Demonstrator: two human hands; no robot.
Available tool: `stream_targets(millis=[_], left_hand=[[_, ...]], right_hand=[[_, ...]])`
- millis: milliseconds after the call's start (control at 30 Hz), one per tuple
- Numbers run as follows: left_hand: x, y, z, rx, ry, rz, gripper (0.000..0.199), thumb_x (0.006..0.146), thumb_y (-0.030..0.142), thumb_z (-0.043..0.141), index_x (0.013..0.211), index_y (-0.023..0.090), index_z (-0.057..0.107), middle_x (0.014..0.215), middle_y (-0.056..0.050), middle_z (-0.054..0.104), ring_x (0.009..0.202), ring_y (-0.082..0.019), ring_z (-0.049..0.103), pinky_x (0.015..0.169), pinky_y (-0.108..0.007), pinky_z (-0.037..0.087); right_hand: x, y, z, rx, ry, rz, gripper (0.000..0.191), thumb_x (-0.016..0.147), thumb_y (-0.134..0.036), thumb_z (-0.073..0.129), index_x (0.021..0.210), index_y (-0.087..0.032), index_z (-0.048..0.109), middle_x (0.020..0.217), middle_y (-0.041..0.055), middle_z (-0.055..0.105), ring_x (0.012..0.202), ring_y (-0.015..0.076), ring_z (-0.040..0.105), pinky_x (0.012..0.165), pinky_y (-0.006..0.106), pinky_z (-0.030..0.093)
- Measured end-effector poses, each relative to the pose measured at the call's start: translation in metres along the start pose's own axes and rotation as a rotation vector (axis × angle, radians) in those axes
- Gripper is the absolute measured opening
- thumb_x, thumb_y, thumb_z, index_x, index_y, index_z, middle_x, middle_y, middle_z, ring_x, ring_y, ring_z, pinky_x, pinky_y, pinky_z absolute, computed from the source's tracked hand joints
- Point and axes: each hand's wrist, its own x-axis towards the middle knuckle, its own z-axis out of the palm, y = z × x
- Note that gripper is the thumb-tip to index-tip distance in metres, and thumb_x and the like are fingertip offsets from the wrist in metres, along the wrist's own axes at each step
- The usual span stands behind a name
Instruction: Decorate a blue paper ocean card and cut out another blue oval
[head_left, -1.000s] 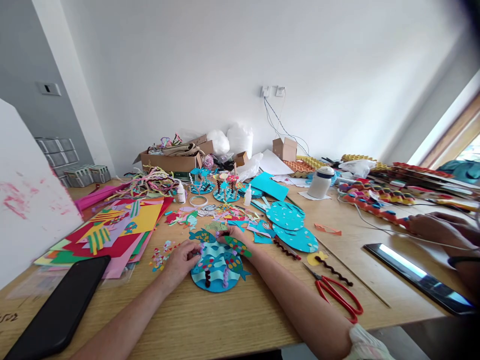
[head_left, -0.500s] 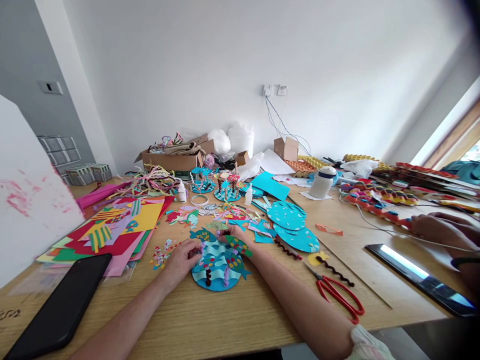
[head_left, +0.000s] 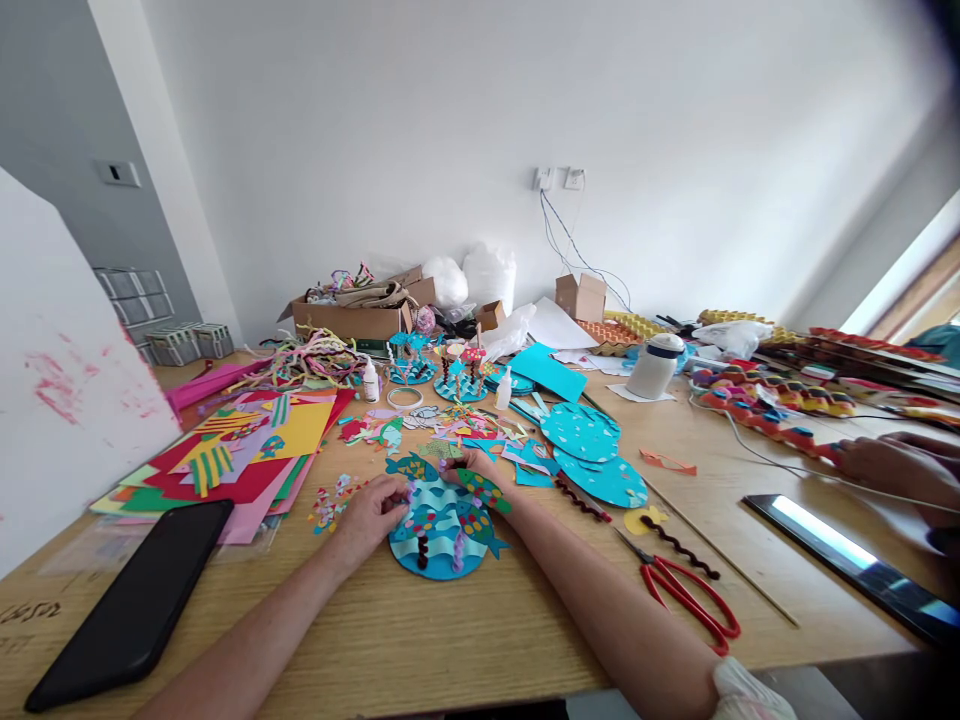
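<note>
A round blue paper piece (head_left: 439, 572) with light wavy strips lies before me, bearing paper fish and twisted stems, one dark brown (head_left: 423, 550) and one purple (head_left: 458, 552). My left hand (head_left: 376, 510) is at its left edge, thumb and fingers pinched on a purple stem (head_left: 410, 488). My right hand (head_left: 480, 468) reaches behind a green spotted fish (head_left: 486, 490) at the far right side. Its fingers are mostly hidden behind that fish and the stems. A teal fish (head_left: 409, 467) stands between the hands, at the back.
Red-handled scissors (head_left: 694, 595), a thin stick (head_left: 724, 555) and a tablet (head_left: 847, 565) lie to the right, near another person's hands (head_left: 900, 470). At left are a black phone (head_left: 135, 600) and coloured paper (head_left: 262, 480). Glue bottles (head_left: 503, 389) and paper scraps lie beyond.
The view has shifted slightly, so everything appears a little further right. My hands stay at nearly the same places on the blue piece.
</note>
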Motion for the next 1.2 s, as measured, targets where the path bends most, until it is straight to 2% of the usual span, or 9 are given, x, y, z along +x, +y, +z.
stream_targets(millis=[200,600,933,1200], left_hand=[[-0.0003,-0.0019,0.0006,0.003,0.0,0.006,0.009,0.07,0.015,0.056,0.076,0.019,0.061,0.077,0.0,0.055,0.069,-0.015,0.052,0.062,-0.025,0.042],[-0.001,-0.0022,0.0011,0.001,0.015,0.016,0.012,0.07,0.016,0.055,0.08,0.019,0.061,0.076,-0.001,0.053,0.07,-0.016,0.051,0.065,-0.027,0.041],[-0.0004,-0.0017,0.0003,-0.015,-0.002,0.005,0.01,0.07,0.017,0.055,0.077,0.019,0.062,0.077,-0.001,0.054,0.07,-0.016,0.052,0.064,-0.027,0.041],[-0.0002,-0.0026,0.0013,-0.013,-0.001,-0.014,0.009,0.069,0.018,0.055,0.075,0.018,0.062,0.075,-0.001,0.054,0.07,-0.017,0.051,0.063,-0.028,0.041]], right_hand=[[0.0009,0.0015,0.0003,-0.01,0.012,0.007,0.018,0.056,-0.032,0.067,0.061,-0.015,0.063,0.059,-0.0005,0.059,0.057,0.0124,0.051,0.056,0.023,0.04],[0.0011,0.0023,0.0004,-0.015,0.028,0.001,0.012,0.056,-0.028,0.063,0.057,-0.017,0.058,0.058,-0.0006,0.058,0.056,0.0136,0.05,0.055,0.024,0.039],[0.0013,0.0021,0.0006,-0.013,0.029,0.008,0.009,0.056,-0.025,0.065,0.056,-0.018,0.059,0.056,-0.0024,0.058,0.055,0.0137,0.051,0.053,0.024,0.039],[0.0007,0.0004,0.0019,0.011,0.031,0.0,0.016,0.055,-0.032,0.065,0.056,-0.018,0.057,0.056,-0.002,0.056,0.053,0.0125,0.048,0.053,0.023,0.038]])
